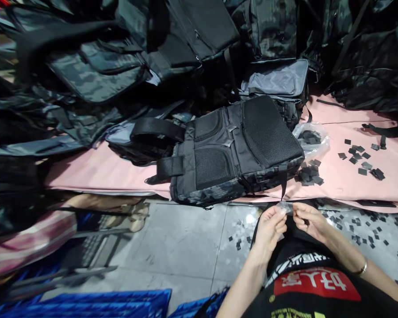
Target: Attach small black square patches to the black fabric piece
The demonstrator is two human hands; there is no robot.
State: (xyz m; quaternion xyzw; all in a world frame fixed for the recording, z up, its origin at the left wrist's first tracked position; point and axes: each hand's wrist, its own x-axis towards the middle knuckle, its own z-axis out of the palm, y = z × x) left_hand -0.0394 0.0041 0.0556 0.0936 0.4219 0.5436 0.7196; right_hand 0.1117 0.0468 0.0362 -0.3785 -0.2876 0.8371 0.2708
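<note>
My left hand [272, 224] is closed, thumb and fingers pinching a small piece of clear plastic [284, 206] just off the table's front edge. Facing it, my right hand [311, 221] pinches the other side of this piece; a small dark bit shows by its fingertips. A black backpack [215, 165] lies on the table, mesh back panel up. From its near right corner a thin black strap [284, 182] hangs down to the plastic; whether it is held cannot be made out. Small black squares [310, 174] are heaped right of the backpack, below a clear plastic bag [313, 138] holding more.
More camouflage backpacks [97, 73] pile up behind and left on the pink-covered table [338, 181]. Loose black squares [356, 152] lie at right, others on the tiled floor [182, 238]. Blue crates [119, 304] and another person's checked sleeve [36, 240] are at left.
</note>
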